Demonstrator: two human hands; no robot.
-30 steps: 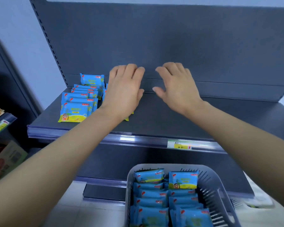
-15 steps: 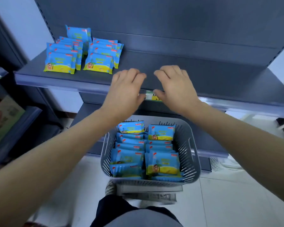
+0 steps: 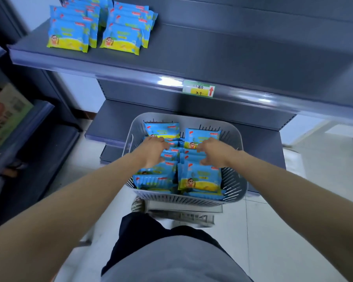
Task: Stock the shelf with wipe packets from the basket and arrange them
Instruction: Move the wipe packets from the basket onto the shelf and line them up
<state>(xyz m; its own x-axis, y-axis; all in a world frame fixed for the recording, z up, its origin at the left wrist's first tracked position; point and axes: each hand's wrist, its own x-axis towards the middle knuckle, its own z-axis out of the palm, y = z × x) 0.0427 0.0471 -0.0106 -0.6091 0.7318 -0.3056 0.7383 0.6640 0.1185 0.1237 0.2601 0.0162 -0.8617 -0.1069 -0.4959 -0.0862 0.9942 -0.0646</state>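
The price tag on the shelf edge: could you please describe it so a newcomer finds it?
Find the dark grey shelf holding the blue wipe packets. Follow its front rail right to above the grey basket. The price tag there is the rail's only label: pale, with a yellow band and a red upward arrow.

Grey shelf (image 3: 212, 51), 2 wipe-packet rows (image 3: 98, 23) at left

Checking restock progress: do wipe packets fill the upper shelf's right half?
No, the wipe packets sit in two rows only at the left end of the shelf.
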